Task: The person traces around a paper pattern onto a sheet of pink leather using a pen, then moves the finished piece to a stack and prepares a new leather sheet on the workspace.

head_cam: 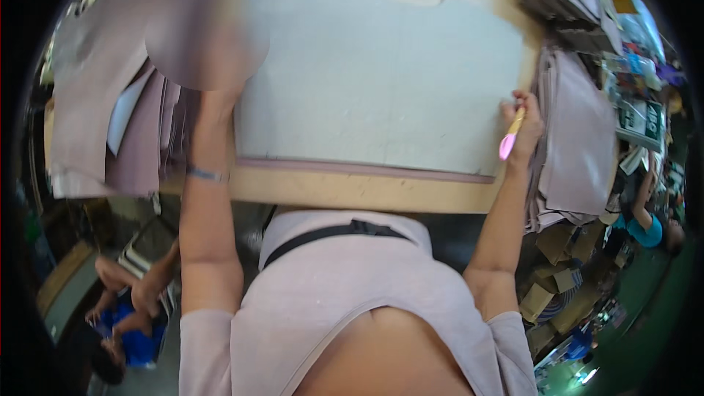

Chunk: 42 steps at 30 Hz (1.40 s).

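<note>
A large pale grey sheet [379, 77], possibly the back of leather or synthetic leather, lies flat on the table before me. A thin mauve edge [352, 166] shows beneath its near side. At the sheet's right edge, my right hand [525, 121] grips a slim pen-like tool [512, 133] with a yellow shaft and a glossy pink end. Its other tip is hidden by the fingers. My left hand [223, 66] is at the sheet's left edge, beside a stack of mauve sheets [82, 104]. A blurred patch covers it, so its fingers cannot be made out.
Folded mauve sheets [577, 137] are piled along the table's right side, with another bundle [572, 5] behind them. Bottles and a green-and-white box [641, 121] stand farther right. Cardboard boxes [550, 291] lie below. A seated person [137, 319] in blue is at lower left; another person [649, 228] is at right.
</note>
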Available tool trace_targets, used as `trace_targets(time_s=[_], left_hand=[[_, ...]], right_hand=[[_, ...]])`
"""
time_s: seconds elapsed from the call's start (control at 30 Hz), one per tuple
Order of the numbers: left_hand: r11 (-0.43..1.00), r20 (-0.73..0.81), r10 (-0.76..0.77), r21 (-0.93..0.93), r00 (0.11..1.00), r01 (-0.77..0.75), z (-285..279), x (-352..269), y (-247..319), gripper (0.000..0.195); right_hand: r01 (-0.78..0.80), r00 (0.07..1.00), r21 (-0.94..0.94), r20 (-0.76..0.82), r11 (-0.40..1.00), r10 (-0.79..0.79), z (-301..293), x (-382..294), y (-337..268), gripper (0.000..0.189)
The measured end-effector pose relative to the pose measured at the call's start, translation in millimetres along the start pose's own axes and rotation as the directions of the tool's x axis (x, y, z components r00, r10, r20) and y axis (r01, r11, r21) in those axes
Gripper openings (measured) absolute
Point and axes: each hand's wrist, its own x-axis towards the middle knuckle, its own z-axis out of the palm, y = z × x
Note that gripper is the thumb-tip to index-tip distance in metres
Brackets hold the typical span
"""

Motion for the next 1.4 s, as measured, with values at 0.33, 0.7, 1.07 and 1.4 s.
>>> trace_targets(time_s=[0.33,0.7,1.07,1.4], left_hand=[[0.959,0.106,-0.159,-0.218,0.982,0.179,-4,1,3,0.045],[0.964,0.075,-0.167,-0.195,0.983,0.179,-4,5,7,0.043],[0.969,0.075,-0.177,-0.159,0.981,0.187,2,8,0,0.043],[0.976,0.086,-0.166,-0.127,0.982,0.176,-2,10,6,0.042]], right_hand=[[-0.171,0.983,0.217,-0.032,0.961,0.182,0,-3,-3,0.025],[-0.141,0.989,0.187,-0.016,0.972,0.146,2,-4,-5,0.025],[-0.136,0.988,0.289,-0.03,0.948,0.151,2,-8,-4,0.022],[-0.124,0.991,0.197,-0.032,0.972,0.133,1,-5,0,0.021]])
